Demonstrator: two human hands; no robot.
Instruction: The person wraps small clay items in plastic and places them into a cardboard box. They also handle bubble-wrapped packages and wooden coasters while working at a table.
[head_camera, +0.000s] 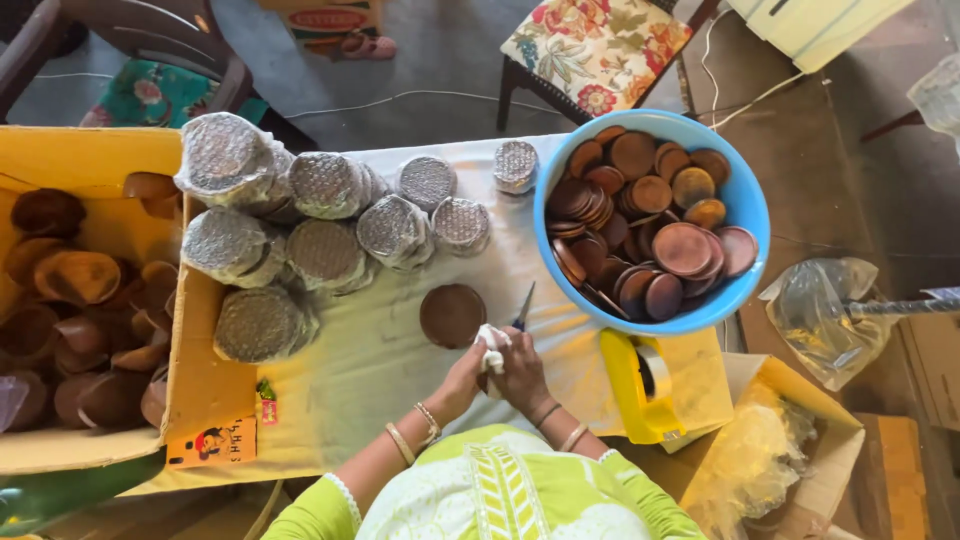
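My left hand (460, 385) and my right hand (522, 372) meet at the table's near edge, both closed on a small white crumpled wad (491, 349). Just beyond them a round brown clay disc (452, 315) lies flat on the pale cloth (390, 370). A pair of scissors (523, 305) points away from my right hand; whether the hand grips it I cannot tell. Both wrists wear bangles, and the sleeves are green.
A blue basin (745, 215) full of brown clay discs stands at the right. Several bubble-wrapped stacks (325, 250) lie at the back left. A yellow box (205, 385) of clay cups sits far left. A yellow tape dispenser (640, 385), plastic bags (820, 315) and a floral chair (595, 45) are nearby.
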